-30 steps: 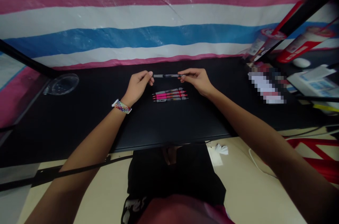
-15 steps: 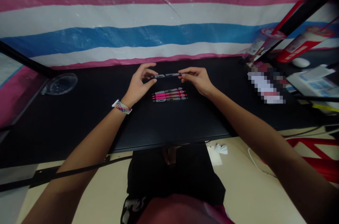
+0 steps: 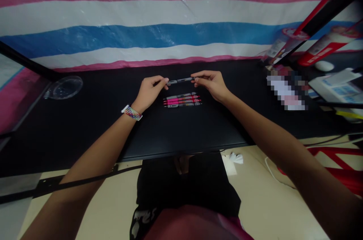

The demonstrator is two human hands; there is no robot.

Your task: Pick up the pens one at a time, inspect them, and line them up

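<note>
A grey and black pen (image 3: 181, 80) is held level between my two hands above the black desk (image 3: 110, 126). My left hand (image 3: 151, 90), with a colourful band at its wrist, pinches the pen's left end between thumb and fingers. Its right end sits in the closed fingertips of my right hand (image 3: 212, 84). Just nearer to me lies a row of several pens side by side: a grey one (image 3: 178, 97) at the back, pink-red pens (image 3: 177, 101) in the middle, and a grey one (image 3: 173, 106) in front.
On the left lies a clear round plastic lid (image 3: 68, 86). To the right stand a clear cup (image 3: 283, 45) and a red and white cup (image 3: 320, 49), near a white mouse (image 3: 324, 66), a white box (image 3: 337, 84) and a blurred-out item (image 3: 287, 92). Behind hangs a striped sheet (image 3: 147, 39).
The fingers of my left hand, more spread before, have closed onto the left end of the pen. My right hand keeps its pinch at the other end. The row of pens stays put.
</note>
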